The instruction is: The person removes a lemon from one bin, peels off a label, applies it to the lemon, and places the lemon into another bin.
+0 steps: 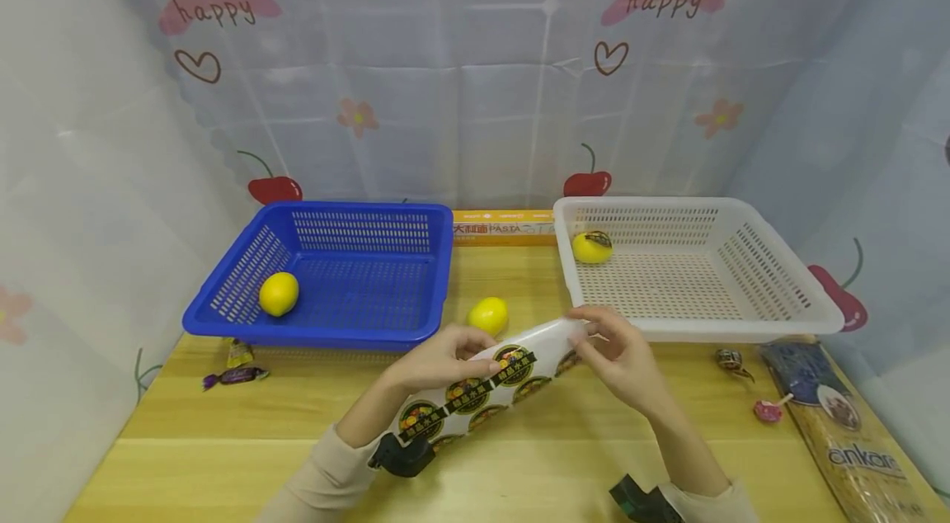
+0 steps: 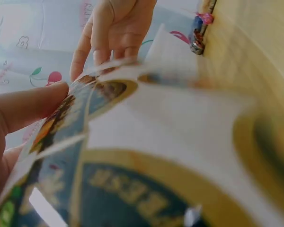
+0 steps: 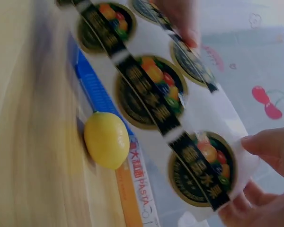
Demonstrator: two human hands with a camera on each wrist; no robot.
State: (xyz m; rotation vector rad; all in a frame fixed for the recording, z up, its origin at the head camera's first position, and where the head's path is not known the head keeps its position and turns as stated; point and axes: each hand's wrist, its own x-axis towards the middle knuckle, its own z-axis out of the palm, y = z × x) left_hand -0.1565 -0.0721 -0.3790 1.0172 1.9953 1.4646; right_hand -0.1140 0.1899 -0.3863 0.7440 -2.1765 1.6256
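A white sheet of round fruit stickers [image 1: 512,368], black and gold with black label strips, slants over the front of the table. My left hand [image 1: 445,358] grips its left part, thumb on top and fingers beneath. At the upper right end, my right hand [image 1: 619,358] pinches the sheet's edge between thumb and fingers; in the right wrist view the thumb lies by the last sticker [image 3: 203,170]. Just behind the sheet, a plain yellow lemon [image 1: 487,315] rests on the wooden table. Another lemon [image 1: 592,247], bearing a dark sticker, sits in the white basket [image 1: 705,332].
On the left, a blue basket [image 1: 319,336] contains one plain lemon [image 1: 279,294]. Between the baskets, at the back, lies an orange pasta box [image 1: 505,228]. Wrapped candies [image 1: 236,375] lie at left; a lollipop [image 1: 768,410] and a pasta bag [image 1: 853,440] are at right.
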